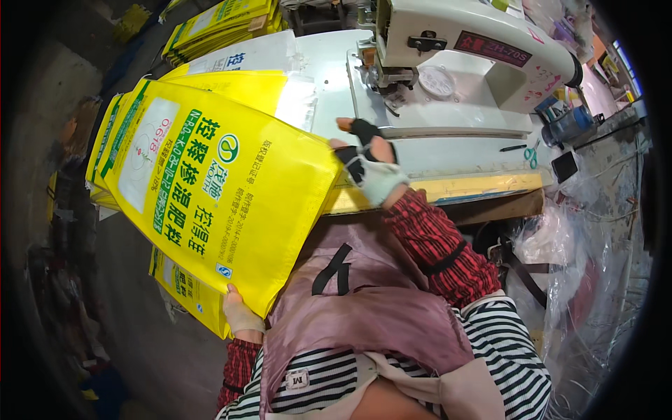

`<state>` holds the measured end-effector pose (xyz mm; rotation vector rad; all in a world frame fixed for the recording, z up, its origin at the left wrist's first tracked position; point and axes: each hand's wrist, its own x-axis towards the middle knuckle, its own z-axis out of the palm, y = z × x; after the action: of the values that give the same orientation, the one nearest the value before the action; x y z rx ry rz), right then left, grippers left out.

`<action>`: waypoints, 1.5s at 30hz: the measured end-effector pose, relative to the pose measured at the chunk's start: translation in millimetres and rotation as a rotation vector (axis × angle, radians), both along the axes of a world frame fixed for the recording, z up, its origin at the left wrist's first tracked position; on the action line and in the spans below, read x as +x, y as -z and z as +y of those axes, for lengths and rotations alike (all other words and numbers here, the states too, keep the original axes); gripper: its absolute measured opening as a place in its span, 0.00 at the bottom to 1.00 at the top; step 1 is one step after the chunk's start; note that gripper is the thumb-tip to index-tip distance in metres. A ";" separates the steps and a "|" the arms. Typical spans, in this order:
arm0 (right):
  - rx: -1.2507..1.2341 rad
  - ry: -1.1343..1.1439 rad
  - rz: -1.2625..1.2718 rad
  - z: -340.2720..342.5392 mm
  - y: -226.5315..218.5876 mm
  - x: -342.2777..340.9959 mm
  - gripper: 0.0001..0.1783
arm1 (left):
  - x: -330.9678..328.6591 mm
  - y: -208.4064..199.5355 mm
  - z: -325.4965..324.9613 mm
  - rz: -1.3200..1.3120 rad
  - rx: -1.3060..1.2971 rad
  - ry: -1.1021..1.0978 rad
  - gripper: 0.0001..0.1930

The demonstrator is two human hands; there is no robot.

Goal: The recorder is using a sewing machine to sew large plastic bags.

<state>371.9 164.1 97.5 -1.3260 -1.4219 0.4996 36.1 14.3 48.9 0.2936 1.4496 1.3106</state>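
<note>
A large yellow printed bag (266, 203) with green and white areas lies tilted across the left side, flat and unfilled. My left hand (241, 313), in a pale fingerless covering, grips its near edge with the thumb on top; the other fingers are hidden underneath. At the bag's right corner is my right hand (374, 164), in a black and white glove with bare fingertips. Its lower fingers close on that corner while one finger points away to the left. Beneath the bag are more yellow bags (105, 150), and another (178, 283) hangs below its near edge.
A white sewing machine (483, 52) stands on the white table (329, 84), beyond my right hand. Teal scissors (532, 158), a pen (513, 148) and a blue-grey jar (570, 126) lie to the right. More bags (217, 28) are stacked at the back left; clear plastic (553, 238) hangs at right.
</note>
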 end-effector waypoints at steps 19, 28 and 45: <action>-0.561 -0.338 -0.435 -25.1 24.5 -24.0 0.22 | -15.2 4.6 -70.7 1.303 -0.255 0.416 0.17; -0.728 -0.958 0.003 -3.6 9.5 -219.4 0.33 | -97.1 -44.4 -155.1 0.576 -0.541 -0.416 0.14; -0.921 -0.869 -0.854 19.3 210.4 -210.3 0.18 | -143.2 62.7 -85.9 0.173 -0.664 -0.107 0.17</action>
<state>161.6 183.4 -112.9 -1.6555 -2.7007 1.3896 -107.1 -71.6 -13.7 -0.1158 1.9772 0.8306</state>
